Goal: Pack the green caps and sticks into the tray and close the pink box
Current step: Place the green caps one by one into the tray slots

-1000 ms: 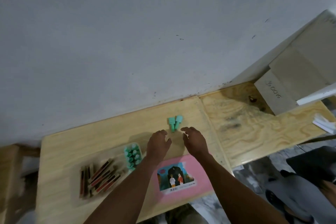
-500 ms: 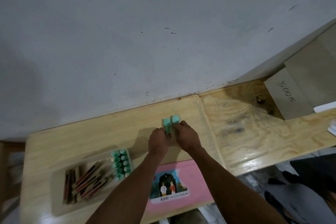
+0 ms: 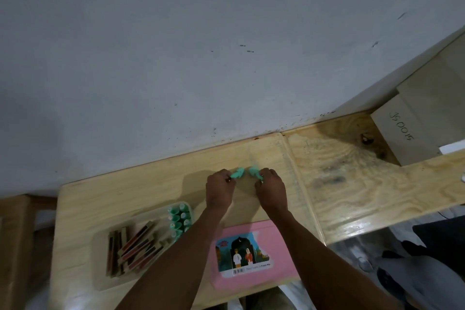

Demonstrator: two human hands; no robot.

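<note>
Near the table's far edge my left hand (image 3: 219, 190) grips one green cap (image 3: 237, 173) and my right hand (image 3: 271, 190) grips another green cap (image 3: 254, 171), the two caps a little apart. A clear tray (image 3: 100, 272) at the front left holds several brown and red sticks (image 3: 133, 249) and rows of green caps (image 3: 179, 219) at its right end. The pink box (image 3: 254, 257), with a picture label on its lid, lies flat at the front edge under my forearms.
A grey wall rises straight behind the wooden table (image 3: 125, 191). A second plywood surface (image 3: 364, 184) adjoins on the right, carrying a cardboard box (image 3: 407, 133) marked with handwriting. Dark clothing and floor show at the lower right.
Both hands reached forward to the pair of green caps, closed on them, and have now pulled the two caps apart, one in each hand.
</note>
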